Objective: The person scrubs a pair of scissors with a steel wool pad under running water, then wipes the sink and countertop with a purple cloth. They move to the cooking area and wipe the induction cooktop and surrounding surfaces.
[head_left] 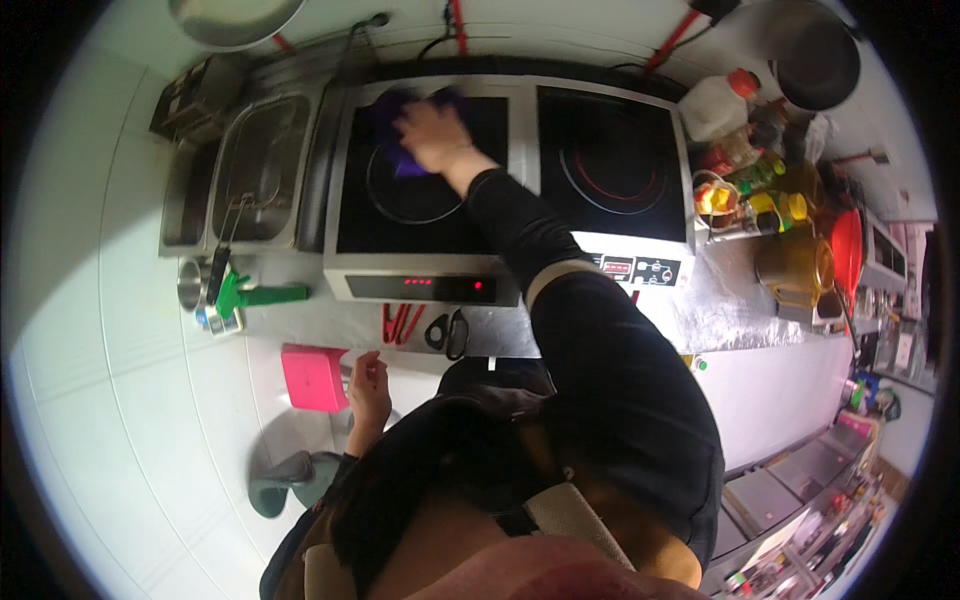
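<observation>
My right hand presses on a purple cloth, which lies on the black glass of the left induction cooktop. The hand and cloth are blurred, and the fingers partly hide the cloth. Beside it stands a second cooktop, with marked rings on its glass. My left hand hangs below the counter's front edge, its fingers loosely bent, near a pink box. Red-handled tools and black-handled scissors lie on the steel counter before the left cooktop.
At the left are a fryer basin with a basket, a steel cup and a green-handled tool. Bottles, a white jug, an amber pitcher and a red bowl crowd the right. Pans hang above.
</observation>
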The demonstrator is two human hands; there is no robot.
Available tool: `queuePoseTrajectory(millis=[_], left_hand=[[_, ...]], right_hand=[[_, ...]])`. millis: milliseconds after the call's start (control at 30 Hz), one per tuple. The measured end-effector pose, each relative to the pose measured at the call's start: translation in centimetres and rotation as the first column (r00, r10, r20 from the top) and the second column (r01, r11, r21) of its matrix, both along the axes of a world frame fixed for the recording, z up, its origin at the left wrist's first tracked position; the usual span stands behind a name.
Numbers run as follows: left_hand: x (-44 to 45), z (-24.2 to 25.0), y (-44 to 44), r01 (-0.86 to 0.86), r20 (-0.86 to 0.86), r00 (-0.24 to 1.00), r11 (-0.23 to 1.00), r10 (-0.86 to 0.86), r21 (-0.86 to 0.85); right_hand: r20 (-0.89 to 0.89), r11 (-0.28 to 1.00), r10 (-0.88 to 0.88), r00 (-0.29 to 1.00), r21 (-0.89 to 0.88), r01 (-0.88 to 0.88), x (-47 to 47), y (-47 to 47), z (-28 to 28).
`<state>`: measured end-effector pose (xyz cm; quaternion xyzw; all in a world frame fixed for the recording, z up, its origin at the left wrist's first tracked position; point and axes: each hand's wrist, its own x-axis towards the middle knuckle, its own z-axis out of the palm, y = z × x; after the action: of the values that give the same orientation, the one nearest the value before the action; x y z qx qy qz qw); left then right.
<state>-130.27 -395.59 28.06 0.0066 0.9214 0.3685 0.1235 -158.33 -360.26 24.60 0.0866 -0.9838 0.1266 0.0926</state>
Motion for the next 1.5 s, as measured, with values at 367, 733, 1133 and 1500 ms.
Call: queuePoseTrajectory(millis=[367,733,1133,1500], left_hand=[[-1.2,0.9,0.8,0.064,-0.094,0.994,0.998,-0.064,-0.004],[-4.0,1.5,5.1,0.26,-0.151,0.956,0.965,-0.251,0.043],[-4.5,1.0,7.6,0.225,-0.092,0.971,0.974,-0.22,0.039],[-4.1,1.1,9.6,0.329,-0.152,0.937,0.941,-0.315,0.074]], right_hand=[[0.029,0.494,-0.869,0.494,0.1,0.864,9.8,24.7,-2.1],[-0.036,0.835,-0.55,0.834,-0.021,0.55,18.4,7.0,-0.7],[-0.111,0.43,-0.889,0.445,0.138,0.892,21.2,22.9,-2.5],[-0.096,0.681,-0.731,0.675,-0.049,0.731,24.9,21.6,-1.8]])
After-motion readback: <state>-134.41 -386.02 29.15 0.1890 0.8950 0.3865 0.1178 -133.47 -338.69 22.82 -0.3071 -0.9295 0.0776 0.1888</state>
